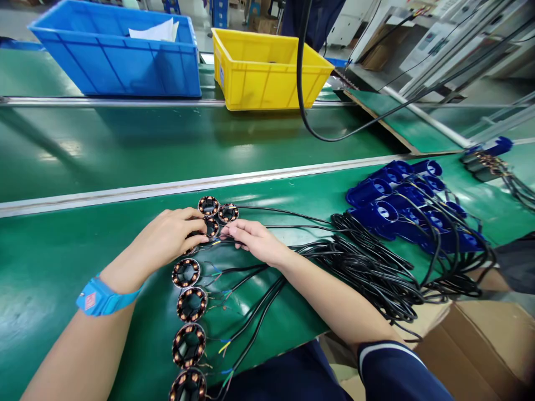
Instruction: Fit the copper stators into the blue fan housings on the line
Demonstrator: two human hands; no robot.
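My left hand (169, 236) curls its fingers around a round copper-wound stator ring (211, 227) on the green bench. My right hand (254, 240) pinches the thin coloured wires (217, 243) of a black cable next to that ring. Two more stator rings (218, 209) lie just beyond my fingers. A column of several stator rings (189, 305) runs from my left hand toward me, each with a black cable leading right. A blue strap (102, 298) is on my left wrist.
A tangle of black cables (376, 267) and a pile of blue plastic housings (412, 203) lie to the right. A blue bin (121, 50) and a yellow bin (267, 69) stand beyond the conveyor belt (167, 145). A cardboard box (476, 345) sits at lower right.
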